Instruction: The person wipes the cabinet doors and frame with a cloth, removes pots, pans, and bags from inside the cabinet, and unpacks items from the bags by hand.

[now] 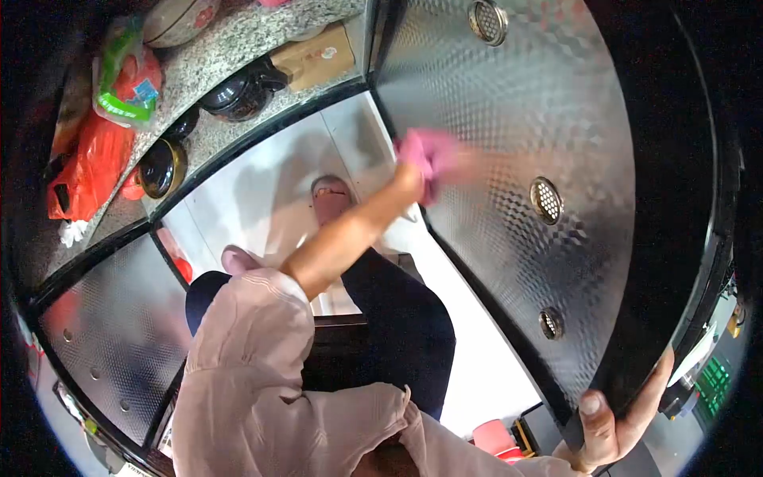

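My left hand [427, 168] reaches across to the inside of an open cabinet door [509, 103], blurred by motion. Bunched in it is a pink cloth [429, 151], against or very close to the door's patterned metal panel. Most of those fingers are hidden by the cloth and the blur. Down at the door's lower corner, my right hand [616, 425] grips the black frame, thumb on the near side and fingers wrapped over the outer edge. Round perforated vents [547, 200] sit in a row along the panel.
Left of the door, a speckled stone shelf [238, 36] holds a dark lidded pot [238, 95], a cardboard box [314, 57] and a red plastic bag [95, 167]. Another metal panel [119, 334] stands at left. My slippered feet [330, 199] are below; a pink container [494, 439] is at bottom.
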Available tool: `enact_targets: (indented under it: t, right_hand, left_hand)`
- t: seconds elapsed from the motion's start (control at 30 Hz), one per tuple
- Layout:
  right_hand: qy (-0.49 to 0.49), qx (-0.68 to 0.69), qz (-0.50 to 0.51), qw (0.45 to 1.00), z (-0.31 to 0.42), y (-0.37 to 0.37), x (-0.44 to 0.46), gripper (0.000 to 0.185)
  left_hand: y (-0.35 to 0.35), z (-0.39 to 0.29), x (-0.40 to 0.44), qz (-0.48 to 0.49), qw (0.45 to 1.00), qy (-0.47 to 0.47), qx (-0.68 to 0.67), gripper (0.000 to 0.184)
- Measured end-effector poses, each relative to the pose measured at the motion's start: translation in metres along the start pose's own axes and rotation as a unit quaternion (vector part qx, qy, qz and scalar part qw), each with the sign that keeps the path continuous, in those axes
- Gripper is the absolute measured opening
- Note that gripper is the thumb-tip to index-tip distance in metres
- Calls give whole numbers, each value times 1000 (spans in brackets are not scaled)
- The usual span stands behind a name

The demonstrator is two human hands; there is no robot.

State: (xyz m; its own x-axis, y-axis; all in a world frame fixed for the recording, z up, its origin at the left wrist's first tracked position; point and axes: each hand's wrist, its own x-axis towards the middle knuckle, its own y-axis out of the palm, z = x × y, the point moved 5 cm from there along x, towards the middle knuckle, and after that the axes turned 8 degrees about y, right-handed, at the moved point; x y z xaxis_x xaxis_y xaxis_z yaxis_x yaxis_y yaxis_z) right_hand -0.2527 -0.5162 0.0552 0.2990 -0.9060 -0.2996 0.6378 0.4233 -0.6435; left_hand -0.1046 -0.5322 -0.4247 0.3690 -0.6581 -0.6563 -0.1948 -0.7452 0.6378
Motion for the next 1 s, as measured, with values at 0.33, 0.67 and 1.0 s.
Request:
enact_targets:
  t: [0.33, 0.67, 1.0]
  right_hand:
    - [5, 19, 44, 999, -21, -11, 1, 83]
    - [-67, 7, 70, 995, -12, -20, 28, 80]
    - [-163, 8, 150, 975, 4, -13, 41, 62]
  left_hand:
    - [-65, -98, 190, -63, 913, 403, 23, 36]
    - [8, 3, -36, 17, 995, 72, 66, 29]
    - [191, -25, -285, 335, 888, 44, 311, 28]
